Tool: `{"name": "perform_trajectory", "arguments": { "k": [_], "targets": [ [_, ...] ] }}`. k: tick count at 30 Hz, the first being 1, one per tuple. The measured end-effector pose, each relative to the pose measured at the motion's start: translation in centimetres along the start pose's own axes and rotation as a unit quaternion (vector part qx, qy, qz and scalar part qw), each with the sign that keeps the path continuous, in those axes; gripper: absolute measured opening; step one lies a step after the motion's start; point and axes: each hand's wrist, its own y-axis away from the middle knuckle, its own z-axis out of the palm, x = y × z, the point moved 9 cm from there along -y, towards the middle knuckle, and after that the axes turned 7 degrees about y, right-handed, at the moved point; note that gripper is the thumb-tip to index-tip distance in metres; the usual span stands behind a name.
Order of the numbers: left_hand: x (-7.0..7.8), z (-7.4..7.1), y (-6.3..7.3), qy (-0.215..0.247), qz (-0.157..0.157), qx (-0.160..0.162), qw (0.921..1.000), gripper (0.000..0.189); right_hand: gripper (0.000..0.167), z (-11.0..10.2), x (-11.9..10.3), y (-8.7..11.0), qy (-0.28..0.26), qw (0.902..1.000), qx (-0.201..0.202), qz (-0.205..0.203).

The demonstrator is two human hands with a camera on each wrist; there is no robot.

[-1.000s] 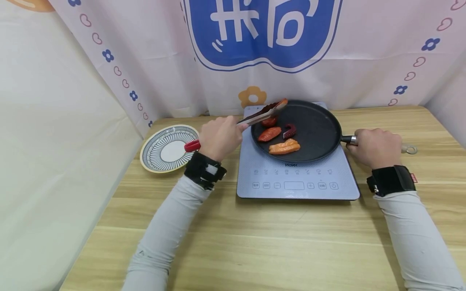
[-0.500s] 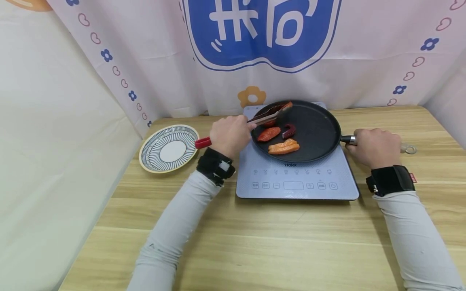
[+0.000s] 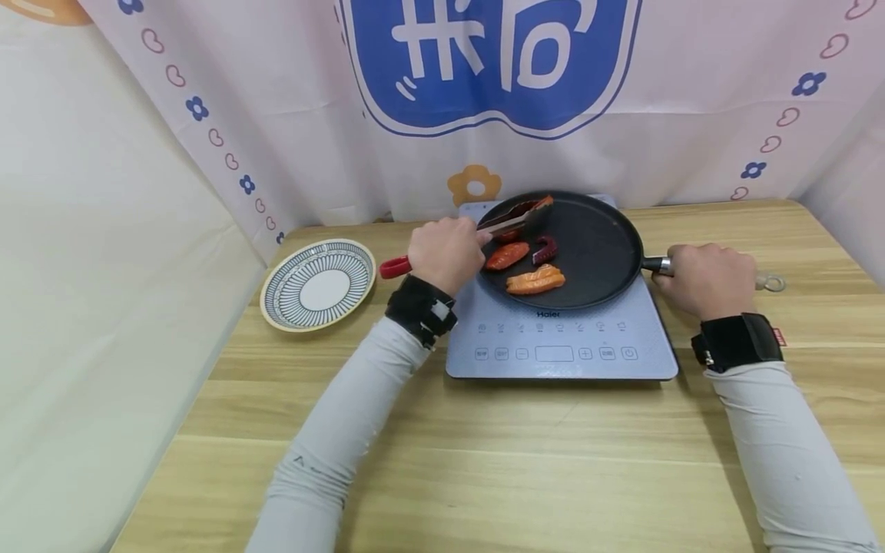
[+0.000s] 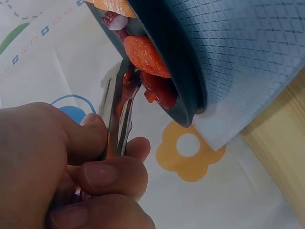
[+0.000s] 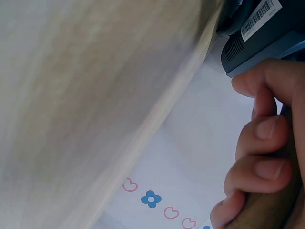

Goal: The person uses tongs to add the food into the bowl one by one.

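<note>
My left hand (image 3: pixel 448 256) grips metal tongs (image 3: pixel 503 225) with a red handle end (image 3: pixel 396 266). Their tips reach over the far left part of a black frying pan (image 3: pixel 600 253), with a reddish strip (image 3: pixel 545 203) showing at them. Lying in the pan are a red-orange oval piece (image 3: pixel 508 256), a dark purple curled tentacle (image 3: pixel 545 250) and an orange, pale-striped salmon-like slice (image 3: pixel 535 279). Another red piece (image 4: pixel 159 89) lies by the tongs, partly hidden in the head view. Curled round the pan's handle (image 3: pixel 658 265) is my right hand (image 3: pixel 712 281).
Under the pan is a pale blue induction cooker (image 3: pixel 560 365) with a touch panel. A striped, round plate (image 3: pixel 325 322) stands to its left on the wooden table (image 3: pixel 518 461). White printed cloth (image 3: pixel 332 169) hangs right behind the table.
My left hand has moved right and slightly down, bringing the tongs lower and farther over the pan. The right hand keeps its hold on the handle, and the food in the pan lies as before.
</note>
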Motion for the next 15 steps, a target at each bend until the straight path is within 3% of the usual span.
{"name": "perform_trajectory", "arguments": {
  "k": [6,15],
  "targets": [
    [1.1,-0.4,-0.3,-0.021,0.006,0.011,0.9997,0.047,0.031,0.0,0.2,0.0,0.002,1.0000,-0.002,0.001],
    [2.9,-1.3,-0.3,-0.059,0.024,0.055,0.9964,0.044,0.031,0.1,0.1,0.0,0.004,1.0000,-0.004,0.004]
  ]
}}
